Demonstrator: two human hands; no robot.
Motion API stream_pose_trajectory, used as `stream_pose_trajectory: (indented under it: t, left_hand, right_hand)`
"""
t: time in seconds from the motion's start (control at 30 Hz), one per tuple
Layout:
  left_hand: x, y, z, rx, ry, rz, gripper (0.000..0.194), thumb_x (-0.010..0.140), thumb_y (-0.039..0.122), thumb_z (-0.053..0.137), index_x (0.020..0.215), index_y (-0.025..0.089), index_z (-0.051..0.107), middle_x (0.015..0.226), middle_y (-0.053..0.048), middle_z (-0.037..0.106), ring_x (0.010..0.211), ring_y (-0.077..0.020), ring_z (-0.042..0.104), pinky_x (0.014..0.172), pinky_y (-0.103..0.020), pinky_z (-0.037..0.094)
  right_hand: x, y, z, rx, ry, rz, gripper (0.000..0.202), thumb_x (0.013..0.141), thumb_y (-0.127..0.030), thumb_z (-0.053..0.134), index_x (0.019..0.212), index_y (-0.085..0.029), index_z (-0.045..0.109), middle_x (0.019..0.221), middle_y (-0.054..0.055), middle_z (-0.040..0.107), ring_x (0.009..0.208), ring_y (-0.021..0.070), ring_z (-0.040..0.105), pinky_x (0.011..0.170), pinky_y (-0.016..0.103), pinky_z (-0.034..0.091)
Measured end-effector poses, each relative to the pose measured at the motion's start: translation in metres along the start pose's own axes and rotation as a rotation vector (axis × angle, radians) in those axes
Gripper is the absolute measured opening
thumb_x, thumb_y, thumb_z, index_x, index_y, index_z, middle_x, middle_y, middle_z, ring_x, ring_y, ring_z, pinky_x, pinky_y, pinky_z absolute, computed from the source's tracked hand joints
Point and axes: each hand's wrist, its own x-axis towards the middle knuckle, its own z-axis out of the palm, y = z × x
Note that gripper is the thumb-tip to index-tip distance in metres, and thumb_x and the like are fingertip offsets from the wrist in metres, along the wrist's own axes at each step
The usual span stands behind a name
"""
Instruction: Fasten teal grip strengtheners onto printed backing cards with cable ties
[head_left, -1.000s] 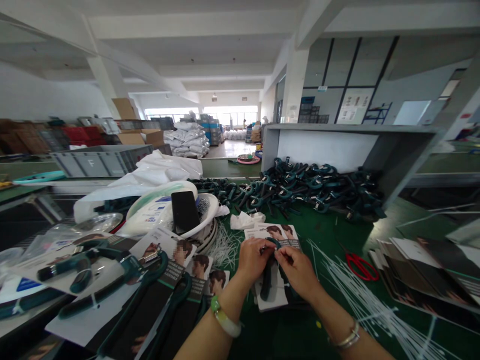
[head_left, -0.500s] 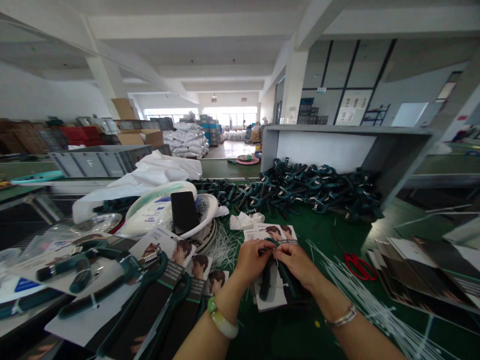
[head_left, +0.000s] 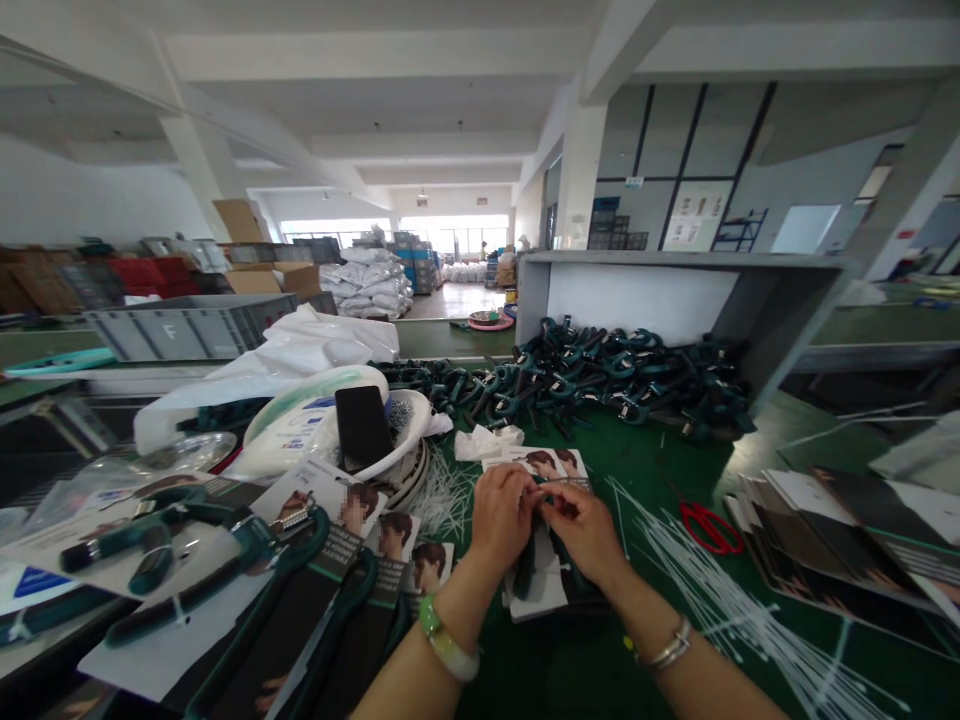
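Observation:
A dark green hand grip strengthener [head_left: 526, 570] lies on a printed card [head_left: 546, 602] at the front of the bench, its two handles spreading toward me. My left hand [head_left: 501, 515] is closed over its upper end, fingers bent in a pinch. Across from it, my right hand [head_left: 586, 527] pinches thumb against forefinger, the fingertips of both hands almost meeting. Whatever small thing they hold is hidden by the fingers. White cable ties [head_left: 739, 598] lie in a loose bundle to the right of my right hand.
Red-handled scissors [head_left: 711, 527] and stacked cards [head_left: 840, 560] lie on the right. A heap of grip strengtheners [head_left: 600, 375] spills from a tipped grey bin [head_left: 795, 325]. Finished-looking carded pieces [head_left: 300, 590] pile up at left, below a phone [head_left: 363, 428] and a white bowl [head_left: 412, 430].
My left hand has turned over more, its back now covering the top of the strengthener. My right hand has shifted slightly, fingers more curled. The view has moved a little.

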Motion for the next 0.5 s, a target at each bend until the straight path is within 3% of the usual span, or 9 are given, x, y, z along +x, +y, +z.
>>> stream_pose_trajectory:
  t: [0.13, 0.27, 0.37, 0.5]
  left_hand:
    - [0.002, 0.009, -0.004, -0.029, 0.056, 0.171, 0.009, 0.082, 0.018, 0.05, 0.077, 0.016, 0.056, 0.09, -0.007, 0.061, 0.088, -0.0202, 0.053, 0.08, -0.037, 0.042]
    - [0.002, 0.017, -0.007, -0.054, 0.019, 0.276, 0.015, 0.084, 0.016, 0.044, 0.077, 0.017, 0.057, 0.089, -0.007, 0.061, 0.087, -0.0194, 0.052, 0.081, -0.035, 0.043]
    - [-0.006, 0.016, -0.014, -0.062, 0.0, 0.145, 0.014, 0.085, 0.021, 0.045, 0.083, 0.018, 0.058, 0.094, -0.007, 0.061, 0.091, -0.0183, 0.052, 0.085, -0.034, 0.042]
    - [-0.019, 0.009, -0.019, -0.017, -0.104, -0.201, 0.023, 0.079, 0.033, 0.055, 0.097, 0.021, 0.059, 0.103, -0.007, 0.06, 0.099, -0.0224, 0.052, 0.088, -0.037, 0.041]
  right_hand:
    - [0.004, -0.005, -0.003, -0.102, -0.038, -0.084, 0.019, 0.079, -0.028, 0.049, 0.082, -0.019, 0.066, 0.079, 0.004, 0.058, 0.072, 0.0168, 0.054, 0.065, 0.028, 0.042]
    - [0.01, -0.008, -0.007, -0.301, -0.13, -0.06, 0.016, 0.076, -0.023, 0.051, 0.082, -0.019, 0.066, 0.088, 0.007, 0.061, 0.08, 0.0201, 0.057, 0.07, 0.032, 0.043]
    - [0.013, -0.004, -0.009, -0.244, -0.13, -0.146, 0.018, 0.078, -0.024, 0.052, 0.089, -0.02, 0.066, 0.094, 0.007, 0.063, 0.09, 0.0207, 0.057, 0.078, 0.033, 0.043]
    - [0.013, 0.001, -0.01, -0.12, -0.033, -0.246, 0.018, 0.084, -0.03, 0.049, 0.084, -0.021, 0.065, 0.088, 0.005, 0.066, 0.09, 0.0185, 0.058, 0.082, 0.031, 0.043]
